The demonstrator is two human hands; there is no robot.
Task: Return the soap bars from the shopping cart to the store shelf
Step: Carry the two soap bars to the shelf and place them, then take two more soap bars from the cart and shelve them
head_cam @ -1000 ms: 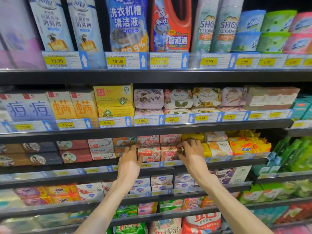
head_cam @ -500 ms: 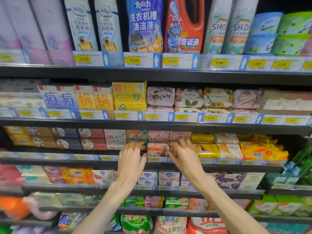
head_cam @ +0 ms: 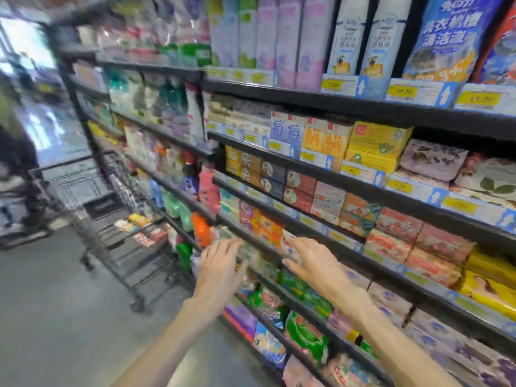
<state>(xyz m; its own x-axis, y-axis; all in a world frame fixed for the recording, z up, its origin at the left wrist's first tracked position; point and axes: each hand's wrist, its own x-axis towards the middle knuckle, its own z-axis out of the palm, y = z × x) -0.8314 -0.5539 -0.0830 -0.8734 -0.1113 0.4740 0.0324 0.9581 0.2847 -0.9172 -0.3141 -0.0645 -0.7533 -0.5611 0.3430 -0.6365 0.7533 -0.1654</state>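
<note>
Your left hand (head_cam: pixel 220 268) and your right hand (head_cam: pixel 315 263) are both held out in front of the store shelf (head_cam: pixel 349 184), fingers spread flat, each grip apart and holding nothing. The picture is blurry. The red soap bars (head_cam: pixel 418 247) sit stacked on the shelf, up and to the right of your right hand. The shopping cart (head_cam: pixel 111 219) stands to your left on the floor (head_cam: pixel 55 317), with a few small packs (head_cam: pixel 139 227) lying inside it.

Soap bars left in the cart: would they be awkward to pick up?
Probably not. The soap bars look small, flat and boxy, so likely rigid and unlikely to roll. Their wrappers may be slippery. Both hands look empty.
</note>
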